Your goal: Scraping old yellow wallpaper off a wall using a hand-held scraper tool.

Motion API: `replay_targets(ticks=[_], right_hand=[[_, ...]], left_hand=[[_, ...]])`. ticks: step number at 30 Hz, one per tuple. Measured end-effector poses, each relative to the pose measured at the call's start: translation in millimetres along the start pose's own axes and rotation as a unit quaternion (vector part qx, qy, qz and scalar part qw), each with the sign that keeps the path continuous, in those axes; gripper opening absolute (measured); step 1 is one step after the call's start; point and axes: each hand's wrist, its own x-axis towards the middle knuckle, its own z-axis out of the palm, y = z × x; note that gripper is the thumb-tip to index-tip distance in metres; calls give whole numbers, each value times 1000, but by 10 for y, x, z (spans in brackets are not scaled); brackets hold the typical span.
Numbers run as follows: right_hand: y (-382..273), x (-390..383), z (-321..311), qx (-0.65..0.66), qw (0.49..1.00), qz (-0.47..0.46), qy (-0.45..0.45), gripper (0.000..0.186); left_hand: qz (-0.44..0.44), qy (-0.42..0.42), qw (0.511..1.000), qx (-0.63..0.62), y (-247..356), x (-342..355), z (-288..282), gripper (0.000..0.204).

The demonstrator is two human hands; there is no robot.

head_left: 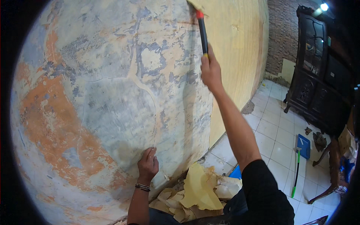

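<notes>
My right hand (212, 74) is closed round the dark handle of a scraper (203, 34) with a red collar. The scraper is raised, its head at the boundary between bare wall and yellow wallpaper (236, 45); the blade's edge is partly cut off at the top of the view. Lower down, my left hand (148, 165) rests by the stripped wall (112, 101) with fingers loosely bent and no object visible in it. Beaded bracelets circle that wrist. The exposed wall is patchy grey, white and orange, with a pale winding filled line and cracks.
Torn yellow wallpaper pieces (200, 187) lie heaped at the wall's foot, close to my body. On the white tiled floor (279, 150) to the right are a blue dustpan (303, 146) and a black-and-green stick (297, 172). A dark carved cabinet (309, 63) stands farther back.
</notes>
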Motion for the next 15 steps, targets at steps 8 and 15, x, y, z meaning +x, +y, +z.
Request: replay_targets(ticks=[8, 15], right_hand=[[-108, -155, 76, 16, 1000, -22, -13, 56], [-81, 17, 184, 42, 998, -36, 12, 56]], left_hand=[[-1, 6, 1000, 2, 31, 5, -21, 37], [-17, 0, 1000, -14, 20, -2, -38, 40]])
